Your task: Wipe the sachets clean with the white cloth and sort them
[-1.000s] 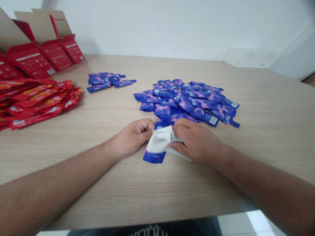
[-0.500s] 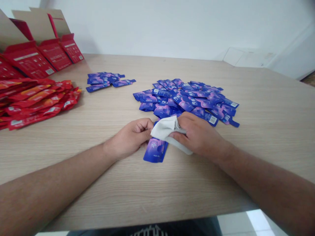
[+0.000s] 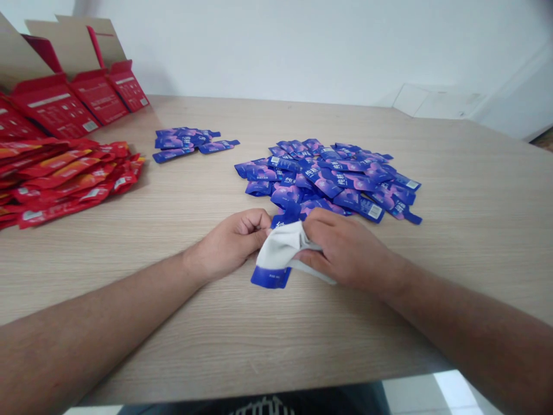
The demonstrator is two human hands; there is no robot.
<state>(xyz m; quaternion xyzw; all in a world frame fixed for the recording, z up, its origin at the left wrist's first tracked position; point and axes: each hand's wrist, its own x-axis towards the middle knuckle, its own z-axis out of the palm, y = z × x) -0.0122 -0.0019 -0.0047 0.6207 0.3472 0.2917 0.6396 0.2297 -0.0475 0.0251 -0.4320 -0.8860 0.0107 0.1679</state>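
My left hand [image 3: 235,239] is closed, its thumb and fingers pinching the left edge of a blue-purple sachet [image 3: 270,278] near its upper part. The sachet lies upright in front of me, its spout end pointing away. My right hand [image 3: 341,242] grips a folded white cloth [image 3: 280,245], which rests across the middle of the sachet and covers much of its print. Just beyond the hands spreads a heap of similar blue-purple sachets [image 3: 319,176].
A smaller group of blue sachets [image 3: 185,141] lies farther left. Red and orange sachets [image 3: 73,178] are piled at the left, in front of open red cartons [image 3: 56,109]. A white wall [image 3: 276,52] stands behind the wooden table [image 3: 216,340].
My right hand has drawn the white cloth down the sachet toward me, uncovering its top end and hiding its middle. My left hand keeps its pinch in place.
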